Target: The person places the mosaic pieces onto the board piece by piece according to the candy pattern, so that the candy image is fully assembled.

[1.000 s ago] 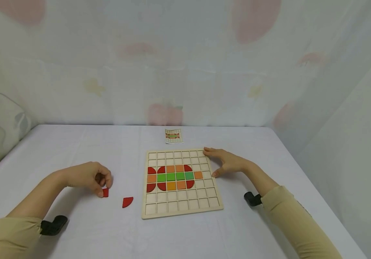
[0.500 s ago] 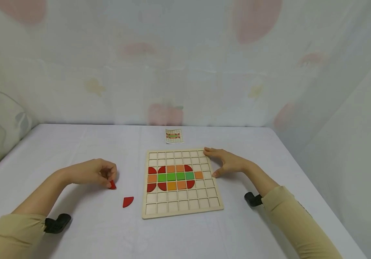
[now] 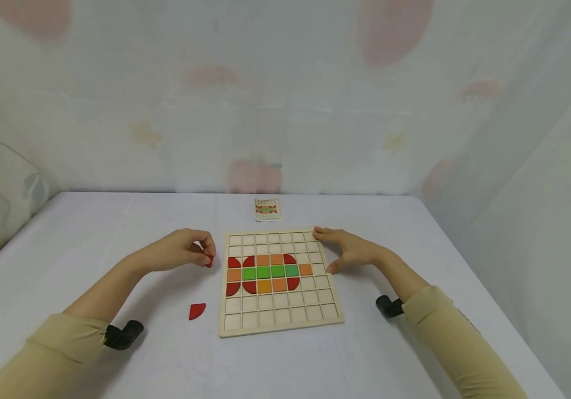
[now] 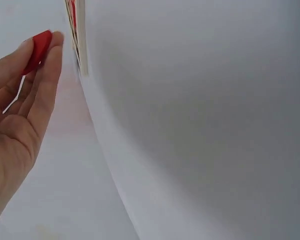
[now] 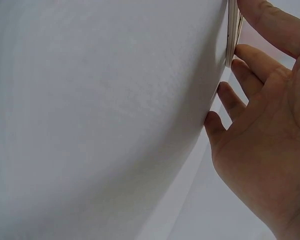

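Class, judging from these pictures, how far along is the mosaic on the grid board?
Done: red, orange and green tiles fill three rows of the board. In hand: the left hand pinches a red piece beside the board's left edge, while the right hand steadies the right edge. Left: one red quarter-circle lies on the table.

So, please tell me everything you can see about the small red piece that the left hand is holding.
The small red piece is a flat, thick tile with rounded edges, painted glossy red; it looks like painted wood. Its full outline is hidden by the fingers. The left hand pinches it between thumb and fingertips, tilted on edge and lifted off the white table. It hangs just beside the left rim of the wooden grid board, level with the upper red pieces, not yet in any cell. Nothing else touches it.
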